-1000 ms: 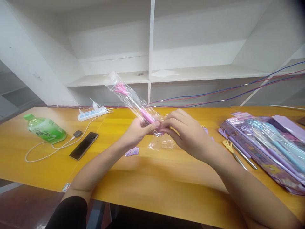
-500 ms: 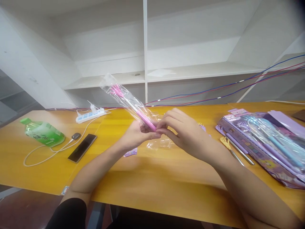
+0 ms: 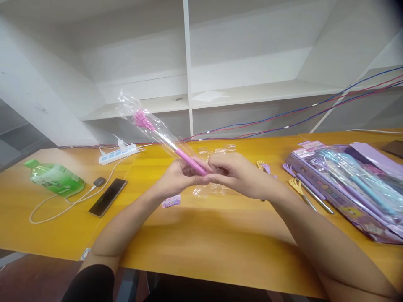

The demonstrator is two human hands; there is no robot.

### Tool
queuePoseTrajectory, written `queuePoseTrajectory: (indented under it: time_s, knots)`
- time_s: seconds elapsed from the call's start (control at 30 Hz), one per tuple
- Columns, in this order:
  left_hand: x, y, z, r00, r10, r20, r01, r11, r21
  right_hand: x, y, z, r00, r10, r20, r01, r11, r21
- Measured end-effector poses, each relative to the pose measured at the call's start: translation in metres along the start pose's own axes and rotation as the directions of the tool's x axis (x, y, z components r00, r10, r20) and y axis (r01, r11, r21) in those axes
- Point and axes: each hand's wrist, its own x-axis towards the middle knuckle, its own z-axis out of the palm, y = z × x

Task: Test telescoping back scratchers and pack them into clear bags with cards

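Note:
A pink back scratcher [image 3: 189, 161] with a hand-shaped head and a silver shaft lies inside a clear plastic sleeve [image 3: 127, 105], tilted with its head up to the left. My left hand [image 3: 178, 178] is closed around the lower part of its pink handle. My right hand [image 3: 231, 174] pinches the handle's bottom end, its thumb meeting my left thumb; its other fingertips are partly hidden. Beneath my hands, clear plastic wrappers [image 3: 201, 191] lie on the wooden table [image 3: 201, 235]. A small purple card [image 3: 171, 201] rests below my left hand.
At the right, a purple box [image 3: 315, 176] holds wrapped blue and purple scratchers, with a yellow one [image 3: 297, 186] beside it. On the left are a green bottle [image 3: 58, 178], a phone [image 3: 108, 197], a small black charger [image 3: 99, 181] and a power strip [image 3: 118, 154]. White shelves stand behind.
The wrapped scratcher has shifted slightly left and its sleeve sits looser around the head. My right hand has turned inward, its fingers now curled closer around the handle end.

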Motion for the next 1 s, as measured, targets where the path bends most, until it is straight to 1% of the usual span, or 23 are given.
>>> queuePoseTrajectory:
  time_s: [0.1,0.2,0.27,0.43,0.57,0.67,0.73,0.8,0.9,1.0]
  knots:
    - [-0.002,0.002,0.000,1.000,-0.030,-0.006,0.030,0.999,0.024,0.002,0.000,0.001,1.000,0.008,0.027,-0.009,0.999,0.036]
    - [-0.003,0.005,0.001,1.000,-0.021,-0.016,0.022,0.999,0.037,0.003,0.001,0.000,0.997,0.022,0.070,-0.028,0.996,0.086]
    - [-0.003,0.006,0.002,1.000,-0.014,-0.011,0.014,0.999,0.038,0.003,0.003,0.000,0.997,-0.001,0.083,-0.010,0.992,0.126]
    - [-0.002,0.007,0.004,1.000,0.030,0.010,-0.030,1.000,0.010,0.002,0.006,0.002,0.997,-0.039,0.074,0.026,0.986,0.165]
    - [-0.001,0.006,0.001,0.999,0.027,0.026,-0.028,0.999,0.020,0.003,0.005,0.003,0.994,-0.076,0.083,0.058,0.978,0.200]
    - [-0.001,0.005,-0.002,0.999,0.020,0.026,-0.022,0.999,0.047,0.005,0.004,0.005,0.992,-0.114,0.049,0.101,0.970,0.220]
    - [-0.002,0.005,-0.005,0.999,0.002,0.032,-0.006,0.993,0.122,0.006,0.004,0.006,0.990,-0.141,0.028,0.133,0.970,0.206]
    - [-0.003,0.008,-0.006,1.000,-0.017,0.023,0.011,0.973,0.232,0.007,0.005,0.007,0.986,-0.165,0.014,0.160,0.973,0.168]
    - [-0.005,0.016,-0.007,1.000,-0.003,0.002,0.002,0.904,0.428,0.008,0.006,0.009,0.979,-0.204,-0.003,0.203,0.972,0.119]
    - [-0.008,0.024,-0.005,0.998,0.034,0.048,-0.055,0.827,0.559,0.009,0.006,0.009,0.973,-0.230,-0.012,0.230,0.967,0.107]
